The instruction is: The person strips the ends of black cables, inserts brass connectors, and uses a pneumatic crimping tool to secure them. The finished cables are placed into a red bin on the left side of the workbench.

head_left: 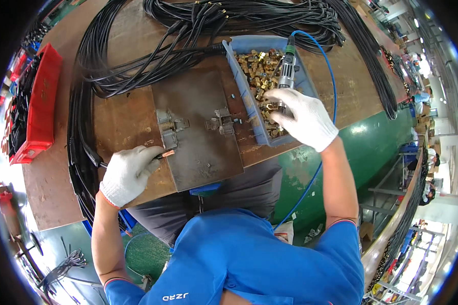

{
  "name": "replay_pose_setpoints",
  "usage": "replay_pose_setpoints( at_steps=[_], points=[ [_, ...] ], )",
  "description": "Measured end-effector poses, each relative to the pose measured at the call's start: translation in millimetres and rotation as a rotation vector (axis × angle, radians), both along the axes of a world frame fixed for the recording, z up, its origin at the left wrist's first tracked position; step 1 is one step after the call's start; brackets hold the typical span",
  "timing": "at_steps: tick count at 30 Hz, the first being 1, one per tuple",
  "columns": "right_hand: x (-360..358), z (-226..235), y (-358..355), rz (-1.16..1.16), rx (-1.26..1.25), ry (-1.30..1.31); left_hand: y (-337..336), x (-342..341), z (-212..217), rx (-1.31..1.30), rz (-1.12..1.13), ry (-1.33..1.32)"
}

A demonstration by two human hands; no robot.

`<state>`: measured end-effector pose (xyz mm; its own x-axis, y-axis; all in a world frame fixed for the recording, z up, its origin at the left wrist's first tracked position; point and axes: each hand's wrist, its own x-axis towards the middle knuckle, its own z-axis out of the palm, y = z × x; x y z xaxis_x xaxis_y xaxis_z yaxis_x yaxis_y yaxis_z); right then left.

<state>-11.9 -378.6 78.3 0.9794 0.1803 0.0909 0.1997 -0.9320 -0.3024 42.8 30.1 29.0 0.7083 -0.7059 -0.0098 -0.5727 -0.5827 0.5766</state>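
My left hand, in a white glove, is closed on a black cable whose stripped copper end sticks out past the fingertips, over the left edge of a dark metal plate. A gloved right hand, my right hand, hovers over a blue bin of brass fittings. Its thumb and forefinger stand apart, around the lower end of a silver air tool that lies on the bin. The other fingers of that hand are partly hidden.
Small metal clamp fixtures sit on the plate. Bundled black cables cover the table's back and left. A red bin of black parts stands far left. A blue air hose runs from the tool past my right wrist.
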Motion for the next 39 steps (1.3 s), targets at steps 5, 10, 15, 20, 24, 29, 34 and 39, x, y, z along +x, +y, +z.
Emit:
replay_pose_setpoints(
  at_steps=[5,10,15,20,24,29,34,39],
  points=[
    [6.0,-2.4,-14.0,0.196,-0.212,0.231,-2.2,3.1,-1.1,-0.017,0.003,0.046],
    [17.3,-8.8,-18.8,0.369,-0.287,0.138,-2.4,3.2,-2.6,-0.069,0.018,0.058],
    [22.8,-15.5,-18.5,0.344,-0.184,0.068,-0.7,3.2,-2.2,-0.048,0.01,0.033],
    [11.4,-6.3,-1.0,0.037,0.551,-0.02,-0.6,3.6,-0.4,-0.021,0.025,0.042],
    [1.0,-28.4,56.5,0.057,1.419,0.207,0.2,5.8,-1.4,-0.036,0.037,0.045],
    [18.1,-76.7,125.9,-0.069,1.96,0.545,1.1,7.8,1.4,-0.172,0.073,0.068],
    [32.7,-98.6,142.0,-0.128,2.063,0.664,3.2,4.7,0.8,-0.23,0.158,0.027],
    [36.7,-90.5,155.9,-0.183,1.96,0.629,3.1,7.3,-2.4,-0.23,0.165,-0.05]
  ],
)
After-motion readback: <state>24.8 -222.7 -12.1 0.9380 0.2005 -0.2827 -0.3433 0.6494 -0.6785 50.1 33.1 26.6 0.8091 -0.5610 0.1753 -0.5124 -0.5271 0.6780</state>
